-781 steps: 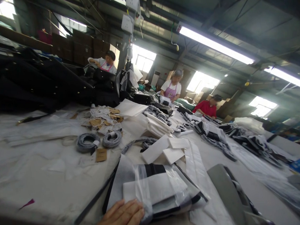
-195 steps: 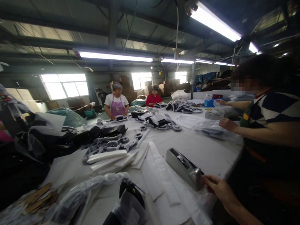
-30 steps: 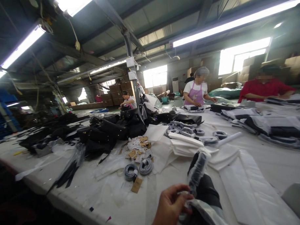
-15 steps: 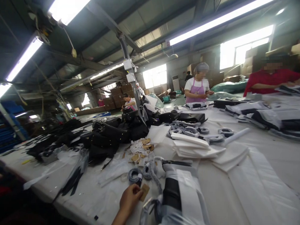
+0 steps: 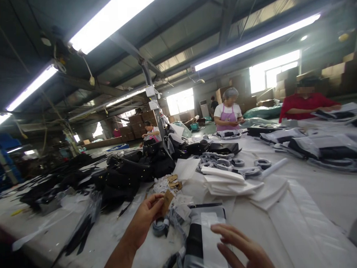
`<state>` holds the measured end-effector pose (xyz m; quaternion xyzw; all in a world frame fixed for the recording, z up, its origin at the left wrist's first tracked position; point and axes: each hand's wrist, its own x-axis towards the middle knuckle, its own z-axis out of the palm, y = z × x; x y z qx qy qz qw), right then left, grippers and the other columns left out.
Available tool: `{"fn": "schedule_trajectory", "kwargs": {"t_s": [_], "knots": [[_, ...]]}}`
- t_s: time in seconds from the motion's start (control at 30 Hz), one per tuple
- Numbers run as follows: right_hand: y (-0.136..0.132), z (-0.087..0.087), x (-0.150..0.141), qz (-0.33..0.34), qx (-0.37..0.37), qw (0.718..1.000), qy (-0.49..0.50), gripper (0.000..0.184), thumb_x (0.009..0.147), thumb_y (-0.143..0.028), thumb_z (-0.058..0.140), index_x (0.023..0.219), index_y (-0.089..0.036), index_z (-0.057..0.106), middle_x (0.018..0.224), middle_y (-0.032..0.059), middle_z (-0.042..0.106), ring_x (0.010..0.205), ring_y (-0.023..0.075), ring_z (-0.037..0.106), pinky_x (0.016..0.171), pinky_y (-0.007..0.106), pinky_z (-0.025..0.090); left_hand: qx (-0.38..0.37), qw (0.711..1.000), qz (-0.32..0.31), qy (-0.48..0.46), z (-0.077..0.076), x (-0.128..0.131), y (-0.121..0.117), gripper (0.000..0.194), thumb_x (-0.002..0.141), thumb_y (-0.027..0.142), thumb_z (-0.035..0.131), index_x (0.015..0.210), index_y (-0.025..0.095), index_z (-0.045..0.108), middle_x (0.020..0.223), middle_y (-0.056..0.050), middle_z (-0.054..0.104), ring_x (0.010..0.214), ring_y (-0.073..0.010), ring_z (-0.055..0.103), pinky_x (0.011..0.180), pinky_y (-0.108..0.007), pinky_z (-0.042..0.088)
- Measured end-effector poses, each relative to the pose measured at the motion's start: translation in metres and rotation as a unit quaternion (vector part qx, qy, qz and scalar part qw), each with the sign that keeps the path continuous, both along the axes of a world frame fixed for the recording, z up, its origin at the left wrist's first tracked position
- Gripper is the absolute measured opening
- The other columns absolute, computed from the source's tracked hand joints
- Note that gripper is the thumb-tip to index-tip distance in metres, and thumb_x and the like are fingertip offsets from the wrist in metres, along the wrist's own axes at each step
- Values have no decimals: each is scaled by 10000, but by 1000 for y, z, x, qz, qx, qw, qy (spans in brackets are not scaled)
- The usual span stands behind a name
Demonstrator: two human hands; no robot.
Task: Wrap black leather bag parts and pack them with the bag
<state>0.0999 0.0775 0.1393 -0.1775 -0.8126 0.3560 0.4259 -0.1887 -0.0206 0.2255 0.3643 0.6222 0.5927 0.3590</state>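
Observation:
My left hand (image 5: 144, 215) pinches a small brown card tag (image 5: 168, 199) between thumb and fingers, above a wrapped grey strap coil (image 5: 160, 227). A black bag (image 5: 194, 238) lies in front of me, partly covered in clear wrap, with a white paper band (image 5: 209, 228) across it. Over the band's right side my right hand (image 5: 243, 243) is open, fingers apart and holding nothing; I cannot tell if it touches the bag. Just beyond the tag, a heap of brown tags with white strings (image 5: 168, 183) rests on the table.
Black bags (image 5: 124, 171) are piled beyond on the left. White foam sheets (image 5: 227, 179) and more wrapped coils (image 5: 223, 163) lie at centre. Wrapped bags (image 5: 328, 144) are stacked on the right. Co-workers, one in a pink apron (image 5: 227, 118) and one in red (image 5: 306, 106), stand across the table.
My left hand has lifted the tag up and away from beside the bag. My right hand has come into view over the bag. The camera view has shifted slightly.

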Motion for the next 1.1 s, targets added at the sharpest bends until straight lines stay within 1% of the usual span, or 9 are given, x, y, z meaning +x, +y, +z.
{"fn": "schedule_trajectory", "kwargs": {"t_s": [0.13, 0.37, 0.5, 0.63, 0.73, 0.8, 0.87, 1.0, 1.1], "knots": [[9, 34, -48, 19, -93, 993, 70, 416, 865, -277, 655, 1280, -288, 633, 1312, 76, 653, 1182, 248, 630, 937, 342, 571, 27, 998, -48, -37, 27, 26, 3, 423, 751, 476, 802, 1021, 184, 658, 972, -46, 716, 813, -129, 625, 807, -264, 512], [-4, 47, -72, 95, -247, 962, 60, 302, 778, -381, 740, 1002, -179, 753, 949, 78, 772, 882, 257, 711, 753, 311, 561, 42, 993, -81, -72, 31, 60, -3, 375, 756, 460, 802, 974, 177, 688, 912, -30, 686, 779, -109, 603, 781, -237, 511], [0, 53, -62, 97, -234, 967, 32, 340, 838, -488, 678, 778, -168, 777, 793, 64, 772, 766, 246, 701, 674, 284, 518, 34, 995, -66, -71, 20, 60, -6, 408, 738, 492, 802, 978, 185, 684, 899, -15, 668, 767, -109, 599, 790, -250, 517], [14, 65, -50, 63, -183, 981, 23, 302, 872, -451, 650, 830, -169, 750, 842, 59, 764, 819, 230, 688, 751, 286, 503, 8, 999, -27, -20, 1, 51, -5, 455, 734, 560, 763, 1002, 201, 685, 898, -31, 691, 757, -153, 630, 746, -288, 524], [24, 72, -48, 76, -173, 982, 1, 259, 892, -391, 617, 801, -162, 697, 734, 40, 720, 694, 187, 656, 655, 263, 487, 15, 997, 18, 67, -11, 49, 0, 537, 661, 595, 795, 1019, 204, 711, 1069, -102, 708, 1041, -290, 638, 875, -365, 506], [28, 75, -49, 96, -172, 980, -23, 226, 885, -348, 618, 774, -162, 684, 676, 25, 693, 623, 165, 626, 599, 251, 465, 35, 992, 31, 117, -12, 54, 4, 535, 689, 593, 774, 1076, 228, 716, 1214, -109, 673, 1190, -318, 577, 1002, -386, 448], [29, 79, -51, 114, -173, 977, -46, 190, 870, -307, 627, 765, -162, 693, 668, 18, 686, 588, 147, 601, 568, 240, 444, 49, 987, 1, 152, -8, 65, 7, 476, 749, 573, 731, 1100, 252, 720, 1239, -97, 673, 1176, -308, 596, 1022, -382, 441], [28, 86, -51, 130, -183, 972, -73, 145, 814, -226, 656, 704, -150, 709, 576, -21, 597, 516, 95, 482, 498, 210, 339, 37, 982, -110, 151, 2, 86, 16, 377, 742, 481, 764, 1021, 228, 747, 1051, -94, 745, 1005, -284, 673, 875, -338, 507], [27, 88, -44, 155, -215, 961, -79, 98, 781, -225, 683, 790, -138, 728, 602, -28, 588, 528, 87, 465, 502, 204, 333, 17, 986, -113, 121, 0, 88, 22, 369, 681, 460, 814, 928, 192, 752, 823, -58, 738, 784, -219, 665, 718, -287, 490]]}}
